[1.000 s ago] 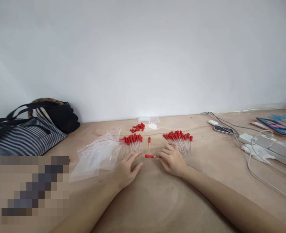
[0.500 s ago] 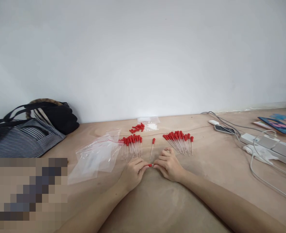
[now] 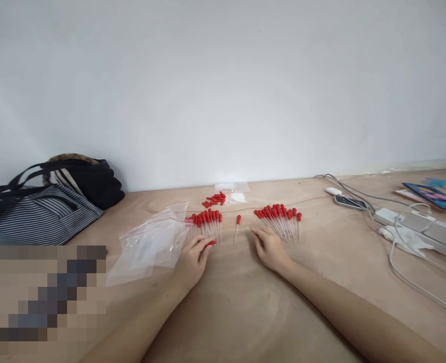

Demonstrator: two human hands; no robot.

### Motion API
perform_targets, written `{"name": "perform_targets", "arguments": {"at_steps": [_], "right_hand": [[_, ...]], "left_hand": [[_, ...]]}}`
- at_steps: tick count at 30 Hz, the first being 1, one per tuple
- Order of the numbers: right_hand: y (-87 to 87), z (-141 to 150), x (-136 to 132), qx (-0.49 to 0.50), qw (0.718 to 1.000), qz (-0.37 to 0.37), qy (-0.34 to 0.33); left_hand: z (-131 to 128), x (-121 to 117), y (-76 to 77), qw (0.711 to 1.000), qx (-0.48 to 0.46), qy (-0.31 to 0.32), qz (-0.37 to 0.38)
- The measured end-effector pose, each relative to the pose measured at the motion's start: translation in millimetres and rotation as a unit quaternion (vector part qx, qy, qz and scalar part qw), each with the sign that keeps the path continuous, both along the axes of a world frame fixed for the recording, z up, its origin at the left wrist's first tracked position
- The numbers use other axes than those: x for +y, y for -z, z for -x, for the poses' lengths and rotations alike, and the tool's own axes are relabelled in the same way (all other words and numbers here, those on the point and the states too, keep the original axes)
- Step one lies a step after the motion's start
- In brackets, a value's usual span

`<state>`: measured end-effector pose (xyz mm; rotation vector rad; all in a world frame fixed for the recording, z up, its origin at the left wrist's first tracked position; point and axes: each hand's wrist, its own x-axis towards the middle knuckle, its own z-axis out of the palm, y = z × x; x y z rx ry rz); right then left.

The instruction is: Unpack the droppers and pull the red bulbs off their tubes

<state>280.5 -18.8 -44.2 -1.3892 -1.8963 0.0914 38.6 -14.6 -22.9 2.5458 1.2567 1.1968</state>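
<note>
A person's bare left hand (image 3: pixel 191 258) pinches a red rubber cap (image 3: pixel 210 243) between thumb and fingers, just in front of a left row of red-topped droppers (image 3: pixel 209 217). The right hand (image 3: pixel 272 250) has its fingers drawn together near a right row of droppers (image 3: pixel 278 210); whether they grip anything, I cannot tell. Between the hands, one dropper (image 3: pixel 238 220) lies on the tan table (image 3: pixel 223 312). Clear plastic bags (image 3: pixel 143 252) lie beside the left row.

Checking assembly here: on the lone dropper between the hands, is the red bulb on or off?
On. The red bulb sits at the far end of the lone dropper, its clear stem running toward the person.
</note>
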Motion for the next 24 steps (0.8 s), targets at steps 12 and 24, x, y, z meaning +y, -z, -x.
{"name": "perform_targets", "arguments": {"at_steps": [12,24], "right_hand": [[-6.4,32,56,-0.006,0.983,0.087,0.164],[-16.3,38,35,-0.036,0.977,0.078,0.194]], "left_hand": [[49,11,-17.0,0.976,0.02,-0.214,-0.044],[73,12,-25.8,0.934,0.101,-0.341,0.045]]}}
